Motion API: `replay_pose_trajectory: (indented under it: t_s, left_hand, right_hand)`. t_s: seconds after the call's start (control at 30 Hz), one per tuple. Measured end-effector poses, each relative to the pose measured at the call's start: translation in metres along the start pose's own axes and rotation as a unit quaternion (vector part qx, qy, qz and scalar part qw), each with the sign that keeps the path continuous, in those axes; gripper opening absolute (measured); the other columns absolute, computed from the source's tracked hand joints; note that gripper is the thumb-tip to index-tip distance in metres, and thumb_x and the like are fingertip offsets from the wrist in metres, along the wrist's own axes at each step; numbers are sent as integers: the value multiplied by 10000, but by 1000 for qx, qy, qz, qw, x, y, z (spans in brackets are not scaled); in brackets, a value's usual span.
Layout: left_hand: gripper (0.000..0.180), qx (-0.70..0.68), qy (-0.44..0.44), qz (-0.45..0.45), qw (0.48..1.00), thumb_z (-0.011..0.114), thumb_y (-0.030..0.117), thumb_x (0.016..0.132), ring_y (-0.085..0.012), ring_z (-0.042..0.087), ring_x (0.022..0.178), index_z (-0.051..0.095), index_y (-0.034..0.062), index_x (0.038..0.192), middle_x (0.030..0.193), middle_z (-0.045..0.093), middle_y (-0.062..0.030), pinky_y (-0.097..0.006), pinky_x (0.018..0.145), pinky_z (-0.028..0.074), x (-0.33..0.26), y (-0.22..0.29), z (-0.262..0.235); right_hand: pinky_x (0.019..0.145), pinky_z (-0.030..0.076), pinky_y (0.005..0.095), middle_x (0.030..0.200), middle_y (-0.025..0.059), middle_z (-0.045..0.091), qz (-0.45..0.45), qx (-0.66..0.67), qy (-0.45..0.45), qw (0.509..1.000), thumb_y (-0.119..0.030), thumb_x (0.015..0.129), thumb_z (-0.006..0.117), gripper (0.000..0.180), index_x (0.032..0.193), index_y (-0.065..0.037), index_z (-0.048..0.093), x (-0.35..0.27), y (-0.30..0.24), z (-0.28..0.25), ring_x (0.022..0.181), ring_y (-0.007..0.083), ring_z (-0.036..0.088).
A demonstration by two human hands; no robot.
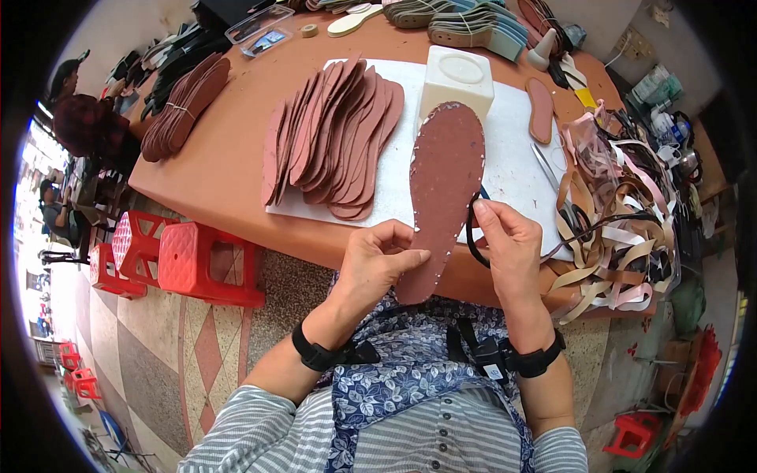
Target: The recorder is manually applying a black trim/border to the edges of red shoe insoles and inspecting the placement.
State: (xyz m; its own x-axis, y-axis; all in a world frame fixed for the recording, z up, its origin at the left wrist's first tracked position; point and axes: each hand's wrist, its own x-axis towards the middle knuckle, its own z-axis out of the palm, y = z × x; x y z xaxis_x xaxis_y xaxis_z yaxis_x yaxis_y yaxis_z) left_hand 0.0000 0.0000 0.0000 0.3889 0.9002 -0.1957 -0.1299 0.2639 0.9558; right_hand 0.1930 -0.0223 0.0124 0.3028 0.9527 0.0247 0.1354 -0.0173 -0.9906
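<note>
A reddish-brown shoe insole (448, 169) with white flecks along its edge is held upright over the table's front edge. My left hand (371, 260) pinches its narrow lower part between thumb and fingers. Beside the insole's right edge, my right hand (511, 240) is closed on a thin black strip (471, 244), which hangs in a loop below the fingers. Whether the strip touches the insole I cannot tell. A fanned stack of similar insoles (335, 130) lies to the left on a white sheet (512, 169). Behind the held insole stands a cream block-shaped container (457, 72).
Scissors (546, 164) and a single insole (541, 110) lie right of the container. A tangled heap of ribbons (623, 236) spills over the table's right side. Bundled insoles (185, 106) lie at far left. Red stools (201, 260) stand on the floor, and a person (87, 122) sits beyond.
</note>
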Motion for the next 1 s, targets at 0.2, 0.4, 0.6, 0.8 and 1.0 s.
replay_pose_trajectory:
  t_s: [0.2,0.4,0.6,0.8,1.0]
  left_hand:
    - [109,-11,-12,21,1000,708,-9,840,-75,645,727,673,-12,943,844,702,-47,-206,660,509,-1,-5,0]
    - [100,8,-5,19,1000,701,-20,840,-75,650,747,674,-16,936,852,707,-51,-210,669,512,-2,-2,0]
    - [90,12,-6,20,1000,699,-19,841,-74,650,742,678,-17,928,845,707,-48,-208,664,512,-1,-2,1]
    - [90,17,-9,12,1000,702,-19,838,-68,645,734,680,-16,925,841,706,-48,-204,654,504,0,-3,-1]
    - [88,4,-8,13,1000,703,-22,833,-60,639,729,683,-13,918,834,702,-41,-198,645,497,1,-5,1]
  right_hand:
    - [592,469,200,801,14,676,-2,9,-10,1000,-170,976,605,234,1033,28,718,0,0,0,670,51,564]
    - [553,354,212,696,-52,550,-40,5,-9,999,-184,995,576,272,995,62,692,0,1,4,636,26,439]
    - [561,372,209,719,-46,583,-48,13,-7,999,-199,995,599,276,1015,57,698,0,1,5,649,25,453]
    - [565,393,193,762,-33,634,-21,74,-3,997,-191,966,648,243,1032,33,716,2,2,4,644,19,480]
    - [553,422,171,812,0,675,59,148,-15,987,-173,934,686,171,1011,-24,717,6,6,-2,655,43,555]
